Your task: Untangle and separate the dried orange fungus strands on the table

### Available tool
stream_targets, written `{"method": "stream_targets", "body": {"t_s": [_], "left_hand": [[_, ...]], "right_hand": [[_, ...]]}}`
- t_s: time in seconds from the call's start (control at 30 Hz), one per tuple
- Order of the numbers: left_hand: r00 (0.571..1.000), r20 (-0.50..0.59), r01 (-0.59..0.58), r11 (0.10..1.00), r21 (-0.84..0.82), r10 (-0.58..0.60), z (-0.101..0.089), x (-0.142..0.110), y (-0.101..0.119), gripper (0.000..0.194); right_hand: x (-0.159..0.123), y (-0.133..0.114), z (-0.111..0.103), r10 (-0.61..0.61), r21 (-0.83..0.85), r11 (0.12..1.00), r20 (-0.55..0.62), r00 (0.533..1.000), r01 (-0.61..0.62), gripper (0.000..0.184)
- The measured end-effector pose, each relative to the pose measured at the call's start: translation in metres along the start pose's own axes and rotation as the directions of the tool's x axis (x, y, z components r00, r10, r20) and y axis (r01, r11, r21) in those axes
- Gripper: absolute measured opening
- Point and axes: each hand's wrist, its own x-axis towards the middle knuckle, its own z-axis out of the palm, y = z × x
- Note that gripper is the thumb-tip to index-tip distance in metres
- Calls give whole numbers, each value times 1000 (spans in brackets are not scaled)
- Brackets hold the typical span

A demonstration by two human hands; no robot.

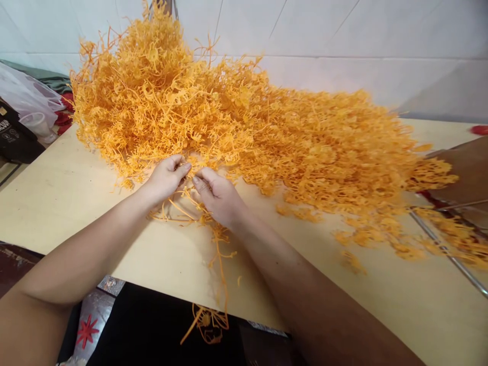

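A big heap of tangled orange plastic flower-like sprigs (152, 107) spreads over the pale tabletop (64, 193). At its near edge my left hand (168, 175) is pinched on a piece of the orange strand. Close beside it, my right hand (217, 195) also grips the orange strand, thumb against bent fingers. Below the hands an orange strand (219, 254) hangs down toward the table's front edge, and its lower cluster (208, 320) dangles over my dark clothing. My fingers partly hide the exact spot held.
A white tiled wall (324, 40) stands behind the table. At the left are a clear plastic cup (38, 124), a plastic bag (25, 89) and a black box (15, 134). A metal rod (465, 272) and a brown cardboard piece (465, 173) lie at the right.
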Motion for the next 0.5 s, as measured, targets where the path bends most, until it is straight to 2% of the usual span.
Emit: {"method": "stream_targets", "body": {"t_s": [0.1, 0.17, 0.2, 0.27, 0.3, 0.33, 0.37, 0.43, 0.5], "left_hand": [[994, -74, -72, 996, 50, 76, 2, 9, -6, 21], [980, -171, -91, 993, 71, 102, -3, 19, -9, 20], [960, -257, -97, 992, 78, 114, -8, 24, -10, 21], [882, -455, -106, 992, 71, 127, -22, 32, -11, 23], [860, -497, -99, 994, 56, 114, -29, 34, -11, 24], [871, -483, -76, 996, 37, 84, -34, 34, -10, 24], [906, -422, -39, 999, 21, 44, -37, 32, -9, 23], [967, -252, 21, 999, -31, -28, -37, 25, -6, 21], [992, -118, 39, 993, -111, -52, -32, 17, -1, 19]], "right_hand": [[2, -2, 0, 11, -51, 999, -9, 1000, -11, 18], [-2, -7, 0, -11, -88, 996, 21, 1000, 13, 19], [-5, -11, 0, -35, -103, 994, 69, 997, 42, 20], [-12, -18, 3, -88, -92, 990, 198, 976, 108, 21], [-15, -20, 5, -107, -61, 990, 250, 962, 126, 22], [-16, -21, 8, -116, -17, 992, 273, 955, 125, 21], [-16, -20, 10, -113, 34, 994, 262, 959, 108, 20], [-13, -14, 14, -75, 151, 987, 180, 981, 48, 18], [-9, -6, 15, -21, 276, 961, 109, 994, -10, 18]]}}
